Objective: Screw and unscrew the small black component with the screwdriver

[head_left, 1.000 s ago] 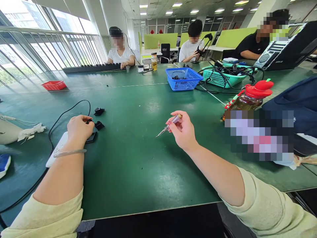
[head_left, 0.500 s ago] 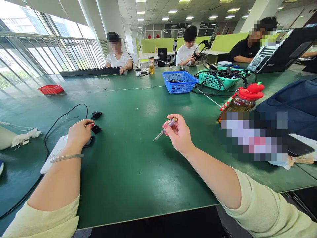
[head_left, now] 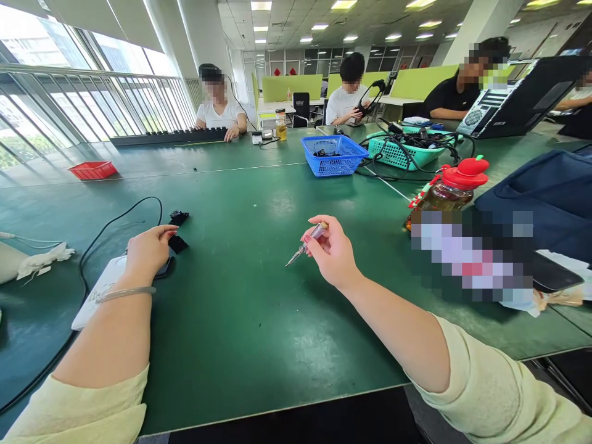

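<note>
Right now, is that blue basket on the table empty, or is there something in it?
Not empty: the blue basket has small dark items lying inside, seen over its rim. What they are, I cannot tell.

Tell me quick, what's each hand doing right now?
Left hand: near a small black piece; can't tell if it's gripping anything.
Right hand: closed, holding a screwdriver.

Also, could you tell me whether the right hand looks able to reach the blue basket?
Probably yes: only bare tabletop shows between the right hand and the blue basket.
</note>
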The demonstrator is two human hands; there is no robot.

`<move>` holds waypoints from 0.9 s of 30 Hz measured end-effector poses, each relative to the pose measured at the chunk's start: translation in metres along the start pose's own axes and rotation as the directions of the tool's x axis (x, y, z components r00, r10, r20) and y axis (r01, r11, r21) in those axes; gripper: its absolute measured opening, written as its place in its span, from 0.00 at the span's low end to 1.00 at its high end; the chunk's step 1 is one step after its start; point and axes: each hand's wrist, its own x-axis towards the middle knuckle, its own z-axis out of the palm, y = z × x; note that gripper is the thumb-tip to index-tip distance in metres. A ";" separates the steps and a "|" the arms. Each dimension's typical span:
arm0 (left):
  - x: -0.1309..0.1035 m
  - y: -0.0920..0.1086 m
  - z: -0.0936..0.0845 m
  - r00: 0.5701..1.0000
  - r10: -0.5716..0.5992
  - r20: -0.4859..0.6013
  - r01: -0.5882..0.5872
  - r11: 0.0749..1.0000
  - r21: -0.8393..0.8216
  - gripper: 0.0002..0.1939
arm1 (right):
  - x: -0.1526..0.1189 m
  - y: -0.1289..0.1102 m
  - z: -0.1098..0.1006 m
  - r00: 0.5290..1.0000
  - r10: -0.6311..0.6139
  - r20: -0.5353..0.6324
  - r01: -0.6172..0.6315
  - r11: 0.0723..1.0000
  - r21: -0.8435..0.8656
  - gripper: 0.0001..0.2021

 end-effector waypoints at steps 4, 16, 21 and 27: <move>0.002 0.001 0.002 1.000 0.023 0.006 -0.024 0.998 0.061 0.24 | 0.000 0.000 0.000 1.000 0.001 0.000 -0.001 1.000 0.003 0.14; 0.005 0.005 0.000 0.995 0.077 0.065 -0.089 0.974 0.209 0.25 | -0.001 -0.002 -0.001 1.000 0.000 0.008 0.000 1.000 -0.019 0.15; 0.005 0.005 -0.003 0.994 0.080 0.073 -0.095 0.966 0.239 0.25 | 0.000 -0.002 0.000 1.000 -0.009 0.006 0.009 1.000 -0.012 0.14; 0.005 0.003 -0.003 0.994 0.071 0.087 -0.092 0.960 0.264 0.26 | 0.000 -0.004 0.000 1.000 -0.024 0.011 0.024 1.000 -0.019 0.14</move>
